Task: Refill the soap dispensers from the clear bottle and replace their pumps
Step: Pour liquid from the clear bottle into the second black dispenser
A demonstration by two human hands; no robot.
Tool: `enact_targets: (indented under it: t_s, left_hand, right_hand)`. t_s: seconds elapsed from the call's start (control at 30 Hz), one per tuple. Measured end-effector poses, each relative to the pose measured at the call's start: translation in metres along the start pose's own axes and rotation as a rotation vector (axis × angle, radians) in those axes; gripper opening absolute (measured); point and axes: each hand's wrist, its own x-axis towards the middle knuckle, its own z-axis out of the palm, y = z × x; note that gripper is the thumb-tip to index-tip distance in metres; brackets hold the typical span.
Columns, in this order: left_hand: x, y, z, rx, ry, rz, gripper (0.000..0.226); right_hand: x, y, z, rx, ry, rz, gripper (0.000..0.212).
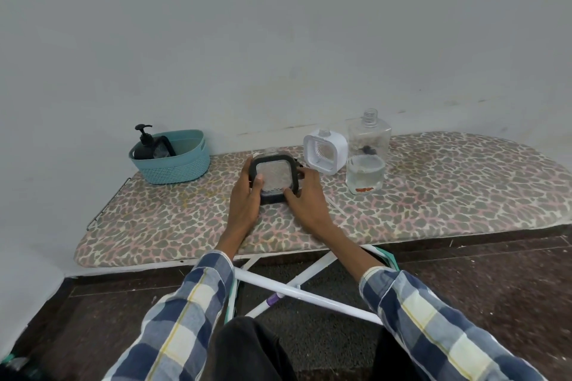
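A black-framed square dispenser (274, 176) with a clear threaded neck and no pump stands at the middle of the ironing board (154, 226). My left hand (246, 195) grips its left side and my right hand (305, 198) its right side. Behind it to the right stands a white-framed square dispenser (323, 151), also without a pump. The tall clear bottle (367, 151), uncapped and about a third full of clear liquid, stands to the right of that. A black pump (144, 130) rises from a dark bottle in the teal basket (176, 170).
The teal basket sits at the board's far left corner, close to the wall. The leopard-print board runs wide to the right. Its white legs (303, 291) cross below, over a dark floor. My knees are at the bottom edge.
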Motion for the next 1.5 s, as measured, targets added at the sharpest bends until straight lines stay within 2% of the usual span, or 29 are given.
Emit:
enact_targets:
  t_s: [0.17, 0.3, 0.4, 0.5, 0.6, 0.7, 0.8, 0.97, 1.1, 1.27, 1.5]
  left_hand:
    - [-0.002, -0.002, 0.003, 0.066, -0.034, 0.129, 0.064]
    - [-0.002, -0.005, 0.004, 0.095, -0.055, 0.181, 0.065]
    - [-0.003, -0.005, 0.005, 0.086, -0.041, 0.170, 0.067]
    - [-0.005, -0.003, 0.006, 0.077, -0.029, 0.192, 0.064]
    - [-0.006, 0.001, 0.007, 0.086, -0.059, 0.232, 0.057]
    - [-0.009, 0.004, 0.008, 0.103, -0.062, 0.241, 0.054]
    - [-0.009, 0.005, 0.009, 0.116, -0.060, 0.249, 0.056]
    - [-0.007, 0.002, 0.008, 0.123, -0.034, 0.246, 0.062]
    - [-0.003, 0.001, 0.006, 0.143, 0.025, 0.250, 0.058]
    - [-0.004, -0.002, 0.007, 0.180, 0.018, 0.271, 0.055]
    - [-0.003, -0.005, 0.008, 0.174, 0.042, 0.263, 0.052]
  right_hand:
    - [-0.010, -0.016, -0.024, -0.145, 0.296, -0.236, 0.042]
    - [-0.002, -0.021, -0.059, -0.325, 0.519, -0.383, 0.045]
    - [0.009, -0.018, -0.088, -0.365, 0.637, -0.333, 0.061]
    - [0.015, -0.006, -0.112, -0.331, 0.709, -0.190, 0.089]
    - [0.018, 0.010, -0.118, -0.340, 0.651, 0.027, 0.115]
    - [0.017, 0.029, -0.115, -0.368, 0.485, 0.124, 0.121]
    - [0.022, 0.038, -0.118, -0.319, 0.405, 0.060, 0.111]
    - [0.023, 0.043, -0.114, -0.387, 0.372, -0.191, 0.094]
    - [0.024, 0.047, -0.111, -0.508, 0.379, -0.303, 0.097]
    - [0.020, 0.047, -0.108, -0.655, 0.326, -0.347, 0.107]
    - [0.019, 0.049, -0.106, -0.745, 0.300, -0.376, 0.108]
